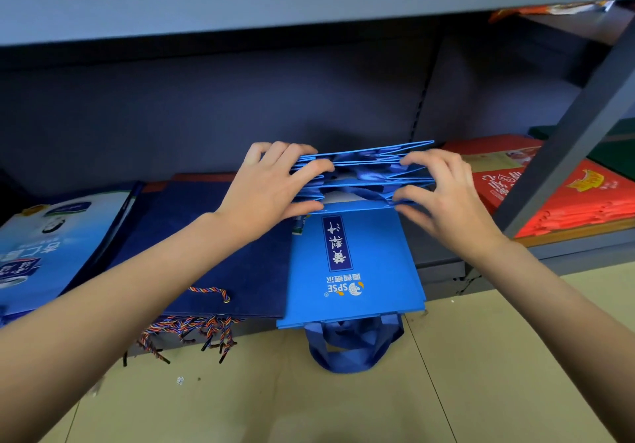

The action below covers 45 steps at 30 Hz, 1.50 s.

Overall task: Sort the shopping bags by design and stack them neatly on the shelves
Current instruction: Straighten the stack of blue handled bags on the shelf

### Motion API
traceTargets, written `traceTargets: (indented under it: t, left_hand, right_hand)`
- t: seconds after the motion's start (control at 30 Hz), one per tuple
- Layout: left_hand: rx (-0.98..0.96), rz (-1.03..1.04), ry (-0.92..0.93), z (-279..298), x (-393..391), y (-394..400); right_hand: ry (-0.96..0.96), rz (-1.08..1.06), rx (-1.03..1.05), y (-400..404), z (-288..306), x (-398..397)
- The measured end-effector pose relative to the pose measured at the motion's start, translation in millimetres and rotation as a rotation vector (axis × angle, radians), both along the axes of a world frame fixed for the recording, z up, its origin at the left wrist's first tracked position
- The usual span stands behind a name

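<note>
On the grey metal shelf (443, 265), a pale-blue printed bag (51, 236) lay beside navy paper bags (220, 260). The left hand (264, 195) and right hand (443, 198) each kept a closed grip on the bright-blue folded bags (357, 260); red bags (567, 198) lay rightward.

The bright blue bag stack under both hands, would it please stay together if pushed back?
Probably not: the bright blue bag stack fans open at its far edges, so layers may slide. Its ribbon handles dangle floppily off the shelf and could snag.
</note>
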<state>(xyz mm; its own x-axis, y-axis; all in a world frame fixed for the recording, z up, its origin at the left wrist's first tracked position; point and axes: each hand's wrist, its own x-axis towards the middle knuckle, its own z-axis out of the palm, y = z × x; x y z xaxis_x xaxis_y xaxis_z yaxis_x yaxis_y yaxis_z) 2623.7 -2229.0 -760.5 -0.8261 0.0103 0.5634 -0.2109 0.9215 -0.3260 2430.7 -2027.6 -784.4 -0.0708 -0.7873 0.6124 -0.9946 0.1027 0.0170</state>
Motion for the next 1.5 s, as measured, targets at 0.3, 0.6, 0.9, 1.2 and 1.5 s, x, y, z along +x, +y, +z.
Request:
traceTargets:
  t: [0.3,0.6,0.9,1.2,1.5]
  left_hand:
    - [0.113,-0.044,0.031,-9,6,6]
    - [0.165,-0.102,0.024,-29,15,9]
    - [0.113,-0.077,-0.364,-92,21,37]
    - [0.886,0.417,-0.681,-93,23,42]
    - [0.737,0.463,-0.841,-86,8,48]
  right_hand:
    - [0.066,-0.08,-0.149,-15,4,2]
    - [-0.018,0.033,0.244,-14,10,-7]
    - [-0.103,-0.009,0.467,11,-68,17]
    - [-0.704,-0.224,0.74,6,-64,12]
    - [-0.527,-0.313,0.858,-1,-66,26]
